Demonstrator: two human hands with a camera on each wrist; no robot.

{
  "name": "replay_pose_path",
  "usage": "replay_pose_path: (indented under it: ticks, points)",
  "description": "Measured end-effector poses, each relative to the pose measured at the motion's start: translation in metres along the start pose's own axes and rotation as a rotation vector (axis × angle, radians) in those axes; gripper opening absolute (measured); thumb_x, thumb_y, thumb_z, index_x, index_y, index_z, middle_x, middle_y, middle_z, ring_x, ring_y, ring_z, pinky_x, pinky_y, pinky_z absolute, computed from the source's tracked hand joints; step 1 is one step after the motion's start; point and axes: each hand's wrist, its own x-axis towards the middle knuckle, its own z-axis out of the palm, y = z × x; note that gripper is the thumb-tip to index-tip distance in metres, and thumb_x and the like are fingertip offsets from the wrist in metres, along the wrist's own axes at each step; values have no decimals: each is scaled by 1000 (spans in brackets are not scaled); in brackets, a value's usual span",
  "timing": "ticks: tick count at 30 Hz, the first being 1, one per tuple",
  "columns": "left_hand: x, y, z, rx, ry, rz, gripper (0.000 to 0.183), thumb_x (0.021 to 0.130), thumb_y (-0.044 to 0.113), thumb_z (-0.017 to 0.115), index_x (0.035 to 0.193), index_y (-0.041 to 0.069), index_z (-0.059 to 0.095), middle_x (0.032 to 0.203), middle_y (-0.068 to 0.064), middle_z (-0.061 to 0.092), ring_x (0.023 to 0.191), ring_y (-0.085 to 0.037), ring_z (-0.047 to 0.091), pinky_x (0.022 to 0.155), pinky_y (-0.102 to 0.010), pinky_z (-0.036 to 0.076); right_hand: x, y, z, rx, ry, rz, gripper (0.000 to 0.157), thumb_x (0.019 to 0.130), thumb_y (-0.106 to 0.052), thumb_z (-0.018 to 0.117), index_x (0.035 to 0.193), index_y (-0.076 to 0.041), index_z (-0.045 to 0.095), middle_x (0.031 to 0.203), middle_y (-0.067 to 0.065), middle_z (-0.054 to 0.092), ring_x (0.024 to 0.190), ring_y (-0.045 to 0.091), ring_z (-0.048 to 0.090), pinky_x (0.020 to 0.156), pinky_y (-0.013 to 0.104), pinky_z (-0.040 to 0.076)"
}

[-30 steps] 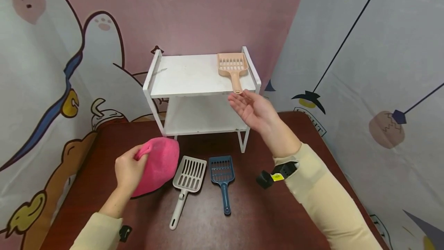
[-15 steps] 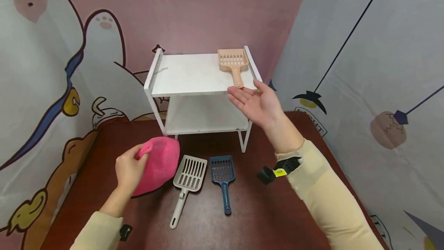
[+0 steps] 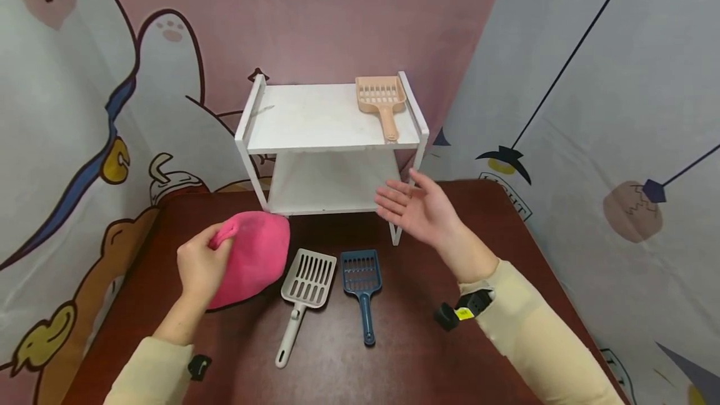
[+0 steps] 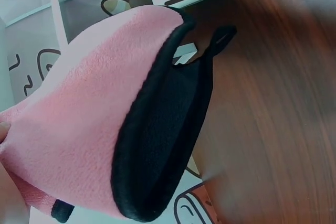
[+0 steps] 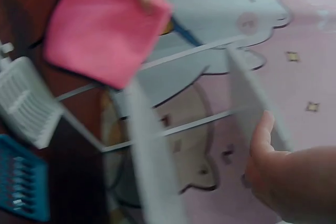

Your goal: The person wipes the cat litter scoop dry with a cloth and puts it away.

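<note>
My left hand [image 3: 200, 264] pinches a pink cloth [image 3: 254, 259] by its top corner, and it hangs over the left part of the table. In the left wrist view the cloth [image 4: 89, 93] shows fleecy pile, black edging and a small black loop. My right hand [image 3: 419, 209], palm up with fingers extended, holds nothing; it hovers in front of the white shelf's right side. A peach litter scoop [image 3: 381, 96] lies on the shelf's top board, handle toward me. On the table a light grey litter scoop [image 3: 309, 286] and a blue litter scoop [image 3: 362, 286] lie side by side.
A white two-tier shelf [image 3: 315, 136] stands at the back of the brown table [image 3: 427, 361]. Its lower board [image 3: 320, 195] sits under the top one. Walls with cartoon prints [image 3: 349, 17] close off the back and both sides.
The right hand has drawn back and down from the peach scoop's handle, which now lies farther onto the top board. The left hand and cloth have shifted slightly left.
</note>
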Motion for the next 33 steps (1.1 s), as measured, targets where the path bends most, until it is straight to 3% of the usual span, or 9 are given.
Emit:
replay_pose_path:
  ticks: [3,7,10,14,16,21,27,33]
  points:
    - [4,0,-1,-2,8,-3,13,78,7,72,89,-1,72,71,-18,68,55,-18,45,51,-8,27,3,17,-17,-94,1,53,66,100,-45,22,149,-4,4,156,16,6,144,29,15,118,39,15]
    - [9,0,-2,-8,11,6,13,79,8,71,89,-1,71,69,-17,67,54,-17,42,50,-10,27,5,42,-41,-229,6,114,65,100,-43,23,148,-1,10,154,21,14,141,32,23,113,39,29]
    - [10,0,-2,-9,15,10,13,79,8,71,88,-1,71,67,-16,66,54,-16,41,50,-11,26,6,65,-61,-317,22,159,65,100,-42,26,146,2,15,146,21,31,132,29,39,104,36,39]
    - [10,1,-2,-8,18,-3,13,79,9,71,87,0,72,65,-15,65,53,-15,41,50,-11,26,9,99,-85,-368,107,221,65,99,-41,32,143,6,21,131,17,48,116,23,54,101,39,43]
    - [10,2,-1,-8,14,-10,13,79,10,71,88,0,72,65,-15,65,54,-16,41,50,-11,26,11,115,-95,-376,151,249,67,98,-41,34,142,7,21,134,23,45,119,30,52,103,44,41]
    - [8,3,0,-7,1,-24,14,80,8,69,90,0,71,71,-17,68,56,-18,46,51,-9,27,14,139,-110,-416,205,291,70,97,-42,32,142,9,19,146,32,26,136,43,30,108,51,33]
    - [6,3,3,-12,-8,-33,13,80,8,69,90,0,72,70,-16,67,55,-17,45,51,-9,27,15,151,-125,-420,255,326,67,97,-41,32,140,9,23,144,33,29,133,44,32,107,53,33]
    - [5,2,5,-6,-18,-43,14,80,9,70,90,1,72,69,-15,67,55,-17,44,50,-9,27,17,164,-135,-421,229,376,71,96,-46,33,141,9,23,143,33,30,132,44,35,105,53,35]
